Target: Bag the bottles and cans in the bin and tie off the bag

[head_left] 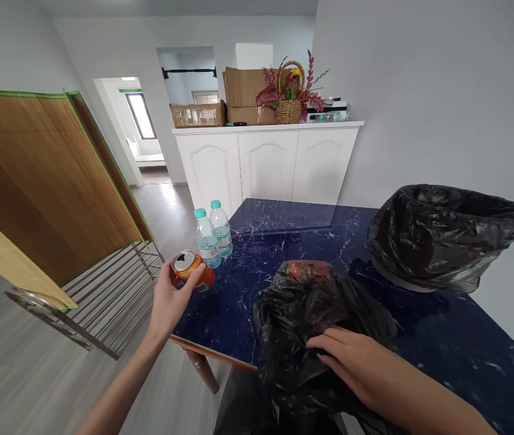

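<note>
My left hand (171, 301) is closed around an orange drink can (189, 269), held tilted at the left edge of the dark blue marble table (284, 229). My right hand (360, 362) lies flat, fingers stretched out, on a crumpled black plastic bag (302, 320) at the table's near edge. Something orange-red (307, 270) shows through the top of that bag. Two small water bottles (212, 232) with teal caps stand upright just behind the can.
A bin lined with a black bag (447, 232) stands on the table's right side by the wall. A metal frame with a bamboo mat (48, 181) stands to the left. A white cabinet (268, 160) behind carries cardboard boxes and a flower basket (289, 96).
</note>
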Motion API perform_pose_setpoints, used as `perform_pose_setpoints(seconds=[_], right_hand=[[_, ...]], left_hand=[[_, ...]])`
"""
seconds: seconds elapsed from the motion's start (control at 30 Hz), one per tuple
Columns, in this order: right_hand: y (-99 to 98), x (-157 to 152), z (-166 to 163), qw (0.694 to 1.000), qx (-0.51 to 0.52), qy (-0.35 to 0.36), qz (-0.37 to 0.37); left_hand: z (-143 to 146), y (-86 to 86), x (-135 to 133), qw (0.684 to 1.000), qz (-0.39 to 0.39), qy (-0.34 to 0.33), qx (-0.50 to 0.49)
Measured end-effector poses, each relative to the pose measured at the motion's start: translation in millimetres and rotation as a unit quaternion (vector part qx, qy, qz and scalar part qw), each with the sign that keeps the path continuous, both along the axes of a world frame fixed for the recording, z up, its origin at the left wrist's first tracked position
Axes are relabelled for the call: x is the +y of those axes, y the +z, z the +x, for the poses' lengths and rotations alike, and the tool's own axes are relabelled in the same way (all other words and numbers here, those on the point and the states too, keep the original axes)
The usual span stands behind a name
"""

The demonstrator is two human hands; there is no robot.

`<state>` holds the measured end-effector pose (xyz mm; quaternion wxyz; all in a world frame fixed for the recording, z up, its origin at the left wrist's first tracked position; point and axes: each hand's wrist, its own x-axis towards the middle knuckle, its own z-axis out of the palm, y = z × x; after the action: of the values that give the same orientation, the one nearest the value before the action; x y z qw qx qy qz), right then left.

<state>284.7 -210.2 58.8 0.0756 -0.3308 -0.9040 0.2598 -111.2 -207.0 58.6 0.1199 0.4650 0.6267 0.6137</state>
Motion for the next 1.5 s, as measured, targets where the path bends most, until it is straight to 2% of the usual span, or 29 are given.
perform_pose_setpoints(seconds=[0.17,0.27,0.4,0.5,0.57,0.63,0.7,0.83,0.93,1.0,1.03,1.1,1.13,1.2,1.27,1.33,1.37,1.4,1.5], right_hand=[[-8.2,-6.9,1.9,0.996,-0.007,-0.017,0.087],[-17.6,-14.7,14.0,0.992,0.043,-0.056,0.106],[-54.5,-19.7,42.2,0.986,0.031,-0.079,0.145],[-87.6,-16.7,54.3,0.984,-0.027,-0.01,0.177],[-98.1,-12.4,52.9,0.981,-0.066,0.018,0.18],[-94.4,-6.8,46.6,0.979,-0.085,0.009,0.188],[-80.0,-0.9,39.0,0.976,-0.078,-0.007,0.201],[-52.2,8.5,27.2,0.975,-0.055,-0.034,0.213],[-52.9,15.2,19.3,0.974,-0.059,-0.051,0.213],[-59.7,22.0,13.3,0.971,-0.069,-0.048,0.222],[-62.9,26.1,10.2,0.97,-0.075,-0.042,0.227],[-66.2,34.4,4.1,0.968,-0.083,-0.024,0.235],[-65.8,38.1,1.2,0.967,-0.083,-0.019,0.238],[-61.0,43.4,-4.6,0.964,-0.078,-0.023,0.253],[-52.1,45.9,-10.3,0.959,-0.061,-0.038,0.276],[-40.9,47.7,-15.7,0.952,-0.032,-0.057,0.299],[-35.1,49.3,-18.1,0.949,-0.018,-0.066,0.309],[-29.6,51.7,-20.2,0.947,-0.011,-0.075,0.312],[-17.5,65.9,-24.5,0.951,-0.031,-0.092,0.292]], left_hand=[[-38.1,-25.3,24.4,0.994,-0.04,0.073,0.066],[-47.1,-34.2,33.8,0.993,-0.049,0.078,0.076],[-50.1,-38.6,42.6,0.992,-0.053,0.081,0.082],[-50.5,-40.6,47.2,0.992,-0.058,0.075,0.084],[-51.4,-42.8,47.6,0.993,-0.06,0.062,0.084],[-53.2,-45.2,44.3,0.993,-0.053,0.057,0.086],[-56.0,-46.8,36.9,0.993,-0.036,0.067,0.092],[-58.1,-46.1,12.0,0.981,0.038,0.13,0.137],[-42.7,-42.9,-10.7,0.957,0.113,0.154,0.217],[-19.9,-38.8,-25.7,0.951,0.13,0.1,0.262],[-5.2,-35.6,-32.7,0.952,0.13,0.042,0.275],[27.8,-26.3,-45.0,0.943,0.098,-0.14,0.286],[44.8,-20.6,-49.7,0.926,0.072,-0.234,0.287],[77.2,-9.5,-55.1,0.876,0.024,-0.38,0.295],[104.6,-3.1,-53.2,0.822,-0.025,-0.479,0.307],[125.2,-5.2,-43.2,0.792,-0.049,-0.516,0.323],[132.7,-9.4,-35.4,0.792,-0.052,-0.507,0.335],[138.3,-15.0,-26.3,0.801,-0.056,-0.48,0.353],[145.9,-32.3,5.1,0.841,-0.09,-0.341,0.41]])
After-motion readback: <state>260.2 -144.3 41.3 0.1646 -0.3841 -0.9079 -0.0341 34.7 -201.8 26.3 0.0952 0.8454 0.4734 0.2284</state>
